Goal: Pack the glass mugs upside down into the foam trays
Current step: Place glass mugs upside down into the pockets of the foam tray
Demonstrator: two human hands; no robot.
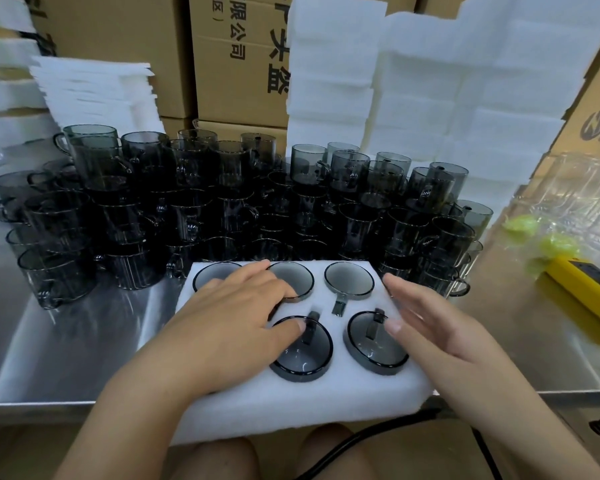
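The fingers [278, 289] of your left hand [236, 317] are straight and a little apart. They lie flat on top of the mugs [349, 278] in the tray [361, 386] and grip nothing. The fingertips rest on the mug at 12 o'clock in the tray. The thumb touches the mug at 6 o'clock.

The fingers of your right hand [440, 327] are straight and close together. They hold nothing. This hand is at the tray's 3 o'clock edge, and its thumb is just beside the mug at 4 o'clock. I cannot tell if the hand touches the foam.

The tray sits on the near edge of the table [66, 341], right in front of you. I can see five mugs in it, all upside down with their bottoms up. Three are in the far row, at 10, 12 and 2 o'clock. Two are in the near row, at 6 and 4 o'clock. Your left hand hides the spot at 8 o'clock, so I cannot tell if it is filled.

I think this tray is done, or nearly done. But there is lots more to do. A big pile [187, 209] of dark mugs stands just behind the tray at 12 o'clock. Tall stacks of foam [430, 98] stand at 1 o'clock, in front of the boxes [236, 64].
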